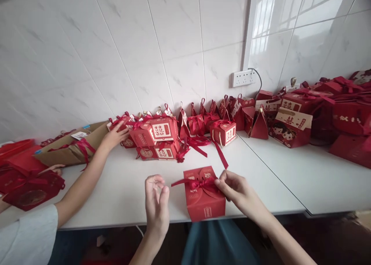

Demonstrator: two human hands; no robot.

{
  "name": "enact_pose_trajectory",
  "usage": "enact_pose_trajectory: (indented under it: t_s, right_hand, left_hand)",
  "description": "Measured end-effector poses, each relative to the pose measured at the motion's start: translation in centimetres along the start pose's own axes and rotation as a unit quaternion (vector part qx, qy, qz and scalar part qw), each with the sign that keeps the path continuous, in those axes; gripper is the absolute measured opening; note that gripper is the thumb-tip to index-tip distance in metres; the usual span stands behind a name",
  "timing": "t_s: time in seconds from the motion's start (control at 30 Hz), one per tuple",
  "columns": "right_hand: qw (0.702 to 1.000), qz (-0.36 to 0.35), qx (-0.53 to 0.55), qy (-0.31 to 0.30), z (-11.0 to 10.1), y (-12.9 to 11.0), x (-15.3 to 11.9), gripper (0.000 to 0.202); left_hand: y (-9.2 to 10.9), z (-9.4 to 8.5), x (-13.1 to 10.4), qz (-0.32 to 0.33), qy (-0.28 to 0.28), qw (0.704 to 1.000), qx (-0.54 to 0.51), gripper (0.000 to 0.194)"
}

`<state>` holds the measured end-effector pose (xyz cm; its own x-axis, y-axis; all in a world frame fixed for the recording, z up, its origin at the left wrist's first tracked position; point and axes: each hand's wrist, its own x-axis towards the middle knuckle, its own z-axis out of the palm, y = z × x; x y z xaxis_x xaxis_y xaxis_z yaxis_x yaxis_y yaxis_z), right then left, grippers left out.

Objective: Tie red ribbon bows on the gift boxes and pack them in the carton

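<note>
A red gift box (205,209) with gold lettering stands at the table's front edge. A dark red ribbon (199,184) is tied in a bow on its top. My right hand (234,186) pinches the ribbon's right side between thumb and fingertips, at the box's upper right corner. To the left of the box, my left hand (157,201) is raised with curled fingers apart from the thumb; nothing shows in it. The ribbon's left tail points toward it without touching.
A co-worker's hand (116,135) reaches to stacked red boxes (156,141). The co-worker's other hand is by a red box (33,191). A cardboard carton (66,147), small tied boxes (223,133) and triangular boxes (259,126) line the tiled wall, beneath a power socket (245,78).
</note>
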<state>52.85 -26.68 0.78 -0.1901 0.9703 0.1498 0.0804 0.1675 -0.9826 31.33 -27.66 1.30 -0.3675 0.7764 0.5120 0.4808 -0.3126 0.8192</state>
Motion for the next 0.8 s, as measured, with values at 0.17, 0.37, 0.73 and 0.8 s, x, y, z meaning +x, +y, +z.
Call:
enact_pose_trajectory:
  t_s: [0.17, 0.37, 0.73, 0.8]
  right_hand:
    - [0.992, 0.032, -0.120, -0.003, -0.7, -1.7, -0.6, 0.043]
    - [0.972, 0.034, -0.234, 0.001, -0.5, -3.1, -1.5, 0.047]
    - [0.975, 0.033, -0.220, 0.004, 0.3, -3.7, -1.0, 0.030]
    - [0.978, 0.036, -0.206, -0.006, 0.1, -3.6, -0.9, 0.031]
  left_hand:
    - [2.6, 0.4, -0.6, 0.010, -0.156, 0.986, 0.066, 0.025]
    - [3.2, 1.2, -0.7, -0.026, -0.173, 0.980, 0.091, 0.027]
    - [3.4, 2.1, 0.4, -0.080, -0.259, 0.960, 0.065, 0.032]
    - [3.2, 1.9, 0.2, -0.086, -0.261, 0.961, 0.032, 0.030]
